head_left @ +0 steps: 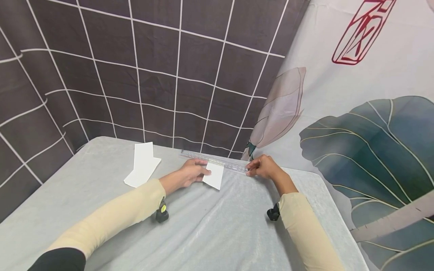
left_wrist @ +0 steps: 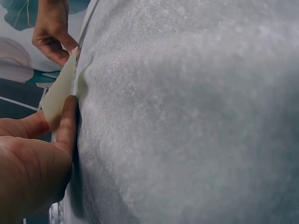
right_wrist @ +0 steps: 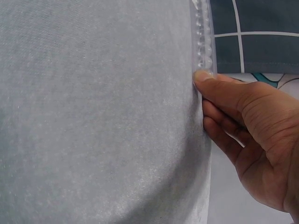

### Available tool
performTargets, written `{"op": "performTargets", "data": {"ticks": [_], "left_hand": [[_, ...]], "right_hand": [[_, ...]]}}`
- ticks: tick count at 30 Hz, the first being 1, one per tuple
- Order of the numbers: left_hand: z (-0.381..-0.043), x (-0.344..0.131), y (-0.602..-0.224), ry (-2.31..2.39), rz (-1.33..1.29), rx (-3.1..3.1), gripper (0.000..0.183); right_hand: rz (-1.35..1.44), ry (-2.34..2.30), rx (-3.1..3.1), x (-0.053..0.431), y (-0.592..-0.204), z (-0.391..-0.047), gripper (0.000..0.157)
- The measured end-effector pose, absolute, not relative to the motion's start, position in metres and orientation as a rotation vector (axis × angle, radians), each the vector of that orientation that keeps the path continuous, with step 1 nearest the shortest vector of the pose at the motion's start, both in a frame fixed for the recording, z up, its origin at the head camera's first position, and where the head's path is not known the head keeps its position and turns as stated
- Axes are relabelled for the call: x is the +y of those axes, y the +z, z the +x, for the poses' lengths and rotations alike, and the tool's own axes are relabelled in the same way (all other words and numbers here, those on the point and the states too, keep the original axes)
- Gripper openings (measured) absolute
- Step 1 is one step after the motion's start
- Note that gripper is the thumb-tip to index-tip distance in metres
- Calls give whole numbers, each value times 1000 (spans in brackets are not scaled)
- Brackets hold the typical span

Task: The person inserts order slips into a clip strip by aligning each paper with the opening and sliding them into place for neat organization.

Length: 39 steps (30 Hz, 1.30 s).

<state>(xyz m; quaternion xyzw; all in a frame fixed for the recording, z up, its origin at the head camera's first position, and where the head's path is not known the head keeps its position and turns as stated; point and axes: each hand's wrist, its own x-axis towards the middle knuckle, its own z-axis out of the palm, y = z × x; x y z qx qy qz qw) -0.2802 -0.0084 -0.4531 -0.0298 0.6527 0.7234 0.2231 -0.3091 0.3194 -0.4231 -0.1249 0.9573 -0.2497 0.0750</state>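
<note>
"What is the head view showing?"

"The left hand (head_left: 194, 173) is holding a white card (head_left: 214, 177) near the far edge of the desk (head_left: 210, 229). Its grip is pinching the card between thumb and fingers."

"And the right hand (head_left: 266, 168)?"

"Its grip is pinching the right end of a clear strip (head_left: 234, 166), which is running along that far edge, just behind the card."

"Are card and strip touching?"

"I cannot tell. Farther left, loose white pieces (head_left: 142, 165) are lying on the desk, apart from both hands. A dark gridded curtain (head_left: 156, 86) is hanging behind."

"What about the left wrist view?"

"There the card is sticking out of the left hand, its far tip pointing toward the right hand, which is showing beyond it."

"And the right wrist view?"

"The right thumb is pressing on the strip's end, while the other fingers are bending beneath. The strip is showing a row of bumps."
</note>
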Motion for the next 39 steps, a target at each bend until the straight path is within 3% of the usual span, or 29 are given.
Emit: {"op": "performTargets", "data": {"ticks": [39], "left_hand": [[-275, 11, -452, 2011, -98, 1767, 61]], "right_hand": [[-330, -733, 2894, 317, -424, -308, 22]]}}
